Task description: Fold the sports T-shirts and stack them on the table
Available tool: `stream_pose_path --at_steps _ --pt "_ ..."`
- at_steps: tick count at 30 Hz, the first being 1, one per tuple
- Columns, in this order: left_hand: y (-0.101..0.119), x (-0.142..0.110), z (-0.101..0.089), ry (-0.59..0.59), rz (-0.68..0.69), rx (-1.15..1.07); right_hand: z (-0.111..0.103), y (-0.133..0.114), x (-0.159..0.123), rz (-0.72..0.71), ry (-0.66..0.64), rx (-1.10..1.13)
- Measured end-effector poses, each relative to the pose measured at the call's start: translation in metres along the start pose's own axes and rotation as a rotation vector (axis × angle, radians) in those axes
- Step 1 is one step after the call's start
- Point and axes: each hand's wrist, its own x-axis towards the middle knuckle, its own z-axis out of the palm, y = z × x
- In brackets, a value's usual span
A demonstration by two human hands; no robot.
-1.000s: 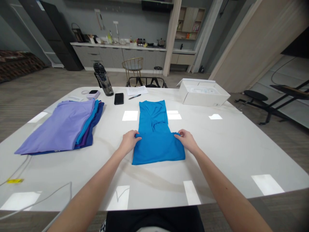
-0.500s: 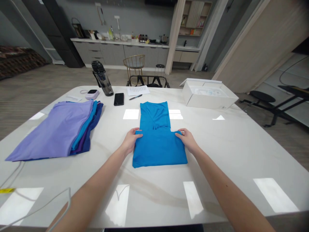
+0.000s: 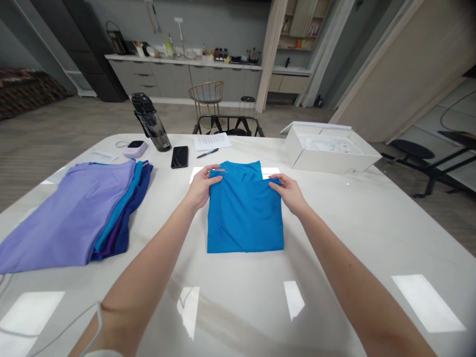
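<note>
A bright blue folded shirt (image 3: 244,210) lies flat in the middle of the white table (image 3: 345,233), now a nearly square bundle. My left hand (image 3: 202,187) pinches its far left corner, with the fingers over the top layer. My right hand (image 3: 292,194) holds the far right corner in the same way. The lifted layer covers most of the cloth beneath it, and a narrow blue strip shows between my hands. To the left lies a stack of folded garments (image 3: 70,218), with lavender on top and blue edges beneath.
Beyond the shirt are a black phone (image 3: 179,157), a paper sheet (image 3: 211,141) with a pen (image 3: 207,153), and a dark water bottle (image 3: 150,124). A small lilac device (image 3: 135,148) sits at the far left. An open white box (image 3: 329,148) stands at the far right.
Both hands have moved away from me, carrying the near blue layer forward over the narrower part. The shirt's outline has gone from stepped to nearly square. The view has tilted slightly.
</note>
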Motion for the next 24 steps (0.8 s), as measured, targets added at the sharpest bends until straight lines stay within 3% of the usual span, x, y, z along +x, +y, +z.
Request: stream_pose_path --at_steps 3,5,9,12,17,21,24 --pt "-0.019 0.028 -0.007 0.079 -0.153 0.037 0.006 0.02 0.03 0.028 0.026 -0.095" --pt "-0.023 0.041 -0.011 0.115 -0.171 0.054 0.006 0.023 0.047 -0.002 0.017 -0.138" --pt "0.004 0.075 -0.013 0.02 0.037 0.019 -0.003 0.007 0.084 -0.117 0.024 -0.046" --pt "0.014 0.11 -0.015 0.03 0.115 0.036 -0.004 0.008 0.121 -0.12 0.09 -0.018" --pt "-0.03 0.154 -0.026 0.235 -0.073 0.247 0.012 0.054 0.164 0.071 0.187 -0.196" --pt "-0.048 0.173 -0.036 0.208 0.109 0.313 0.017 0.071 0.177 -0.065 0.211 -0.226" --pt "-0.045 0.175 -0.035 0.255 0.214 0.562 0.018 0.07 0.18 -0.093 0.212 -0.373"
